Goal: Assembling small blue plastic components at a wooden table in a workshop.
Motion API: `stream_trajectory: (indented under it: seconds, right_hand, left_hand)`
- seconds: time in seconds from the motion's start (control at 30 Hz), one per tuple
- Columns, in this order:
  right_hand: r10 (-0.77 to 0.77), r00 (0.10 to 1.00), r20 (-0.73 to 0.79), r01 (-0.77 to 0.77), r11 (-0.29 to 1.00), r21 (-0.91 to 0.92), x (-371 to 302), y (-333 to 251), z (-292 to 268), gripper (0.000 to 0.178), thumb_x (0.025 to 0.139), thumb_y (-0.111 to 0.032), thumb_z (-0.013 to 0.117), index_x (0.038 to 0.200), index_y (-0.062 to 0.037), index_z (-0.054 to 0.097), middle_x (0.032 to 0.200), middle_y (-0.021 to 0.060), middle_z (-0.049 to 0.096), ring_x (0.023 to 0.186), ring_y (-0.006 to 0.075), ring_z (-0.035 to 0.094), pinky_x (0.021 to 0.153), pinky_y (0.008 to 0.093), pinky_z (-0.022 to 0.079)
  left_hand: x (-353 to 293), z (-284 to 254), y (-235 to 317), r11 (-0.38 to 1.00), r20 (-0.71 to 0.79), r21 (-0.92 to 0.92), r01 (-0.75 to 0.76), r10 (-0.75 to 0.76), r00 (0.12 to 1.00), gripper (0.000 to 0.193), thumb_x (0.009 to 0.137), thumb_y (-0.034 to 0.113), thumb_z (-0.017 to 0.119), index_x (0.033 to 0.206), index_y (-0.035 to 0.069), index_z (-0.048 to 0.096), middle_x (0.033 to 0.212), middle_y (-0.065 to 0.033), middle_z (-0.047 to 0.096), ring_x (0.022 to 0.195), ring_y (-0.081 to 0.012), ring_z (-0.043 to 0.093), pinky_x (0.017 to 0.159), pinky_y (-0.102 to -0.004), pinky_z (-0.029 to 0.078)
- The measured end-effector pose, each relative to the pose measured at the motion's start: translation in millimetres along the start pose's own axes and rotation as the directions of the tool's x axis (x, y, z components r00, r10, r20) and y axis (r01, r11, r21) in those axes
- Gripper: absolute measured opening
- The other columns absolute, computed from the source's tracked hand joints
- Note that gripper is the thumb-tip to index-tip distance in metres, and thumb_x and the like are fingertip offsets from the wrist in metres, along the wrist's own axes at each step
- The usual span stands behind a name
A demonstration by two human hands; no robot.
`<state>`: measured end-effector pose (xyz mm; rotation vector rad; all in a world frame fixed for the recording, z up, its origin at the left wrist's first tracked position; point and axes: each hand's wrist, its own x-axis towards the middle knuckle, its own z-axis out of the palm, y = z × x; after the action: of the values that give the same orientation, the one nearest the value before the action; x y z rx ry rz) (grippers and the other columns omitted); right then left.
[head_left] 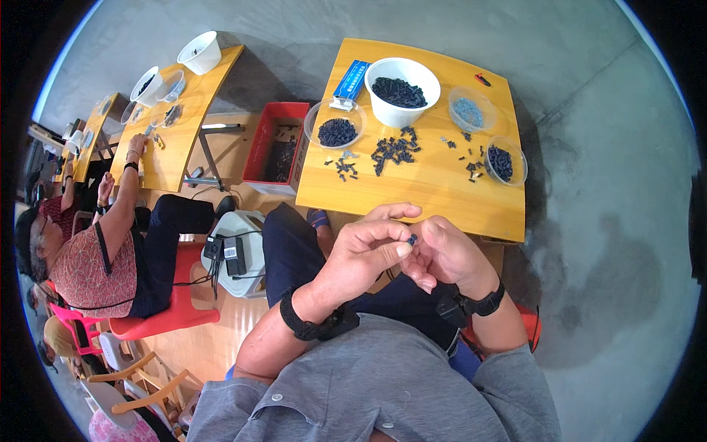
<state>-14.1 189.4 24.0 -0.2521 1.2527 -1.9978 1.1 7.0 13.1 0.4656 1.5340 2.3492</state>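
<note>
Close to my lap, in front of the near table edge, my two hands meet. Between its thumb and index finger, my left hand pinches a small dark plastic part. My right hand curls up against it, thumb beside the part and fingers bent underneath; whatever those fingers hold is hidden. Loose black plastic parts are heaped on the yellow table beyond my hands. Smaller groups of dark parts lie to the left and right of that heap.
A white bucket of black parts stands at the back, beside a blue box. Clear tubs hold dark parts, light-blue pieces and more dark parts. A red bin sits left; another person works there.
</note>
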Motion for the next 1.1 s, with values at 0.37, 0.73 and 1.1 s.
stream_trajectory:
  seconds: [0.37, 0.73, 1.1]
  right_hand:
    - [0.189, 0.964, 0.187, -0.243, 0.910, 0.335, 0.6, 15.7, -0.4, 0.057, 0.089, -0.057, 0.048, 0.068, -0.0039, 0.051, 0.051, 0.0045, 0.048, 0.033, 0.0106, 0.043, 0.030, 0.0242, 0.038]
    - [-0.012, 0.981, 0.196, -0.033, 0.973, 0.226, -5.2, 33.4, -1.6, 0.059, 0.089, -0.060, 0.044, 0.077, -0.0026, 0.050, 0.046, -0.0010, 0.038, 0.032, 0.0088, 0.037, 0.033, 0.0262, 0.039]
    - [0.095, 0.995, -0.011, -0.072, 0.817, 0.572, 7.6, 53.2, 18.8, 0.048, 0.093, -0.047, 0.041, 0.107, -0.0018, 0.048, 0.046, -0.0036, 0.029, 0.032, 0.0098, 0.035, 0.038, 0.0353, 0.048]
  left_hand:
    - [3.3, -1.0, 3.6, 0.996, 0.122, -0.032, 0.086, -0.082, 0.989, 0.010, 0.083, 0.009, 0.064, 0.089, 0.002, 0.070, 0.125, -0.0158, 0.055, 0.128, -0.0254, 0.039, 0.105, -0.0402, 0.028]
    - [8.0, 1.3, -0.2, 0.983, 0.225, -0.091, 0.162, -0.138, 0.965, 0.015, 0.081, 0.001, 0.062, 0.094, 0.002, 0.069, 0.130, -0.0157, 0.051, 0.126, -0.0276, 0.041, 0.105, -0.0405, 0.029]
    - [11.5, -9.6, -4.4, 0.972, 0.177, -0.071, 0.225, -0.209, 0.962, 0.017, 0.080, -0.005, 0.058, 0.094, -0.001, 0.068, 0.118, -0.0100, 0.056, 0.124, -0.0258, 0.044, 0.101, -0.0354, 0.035]
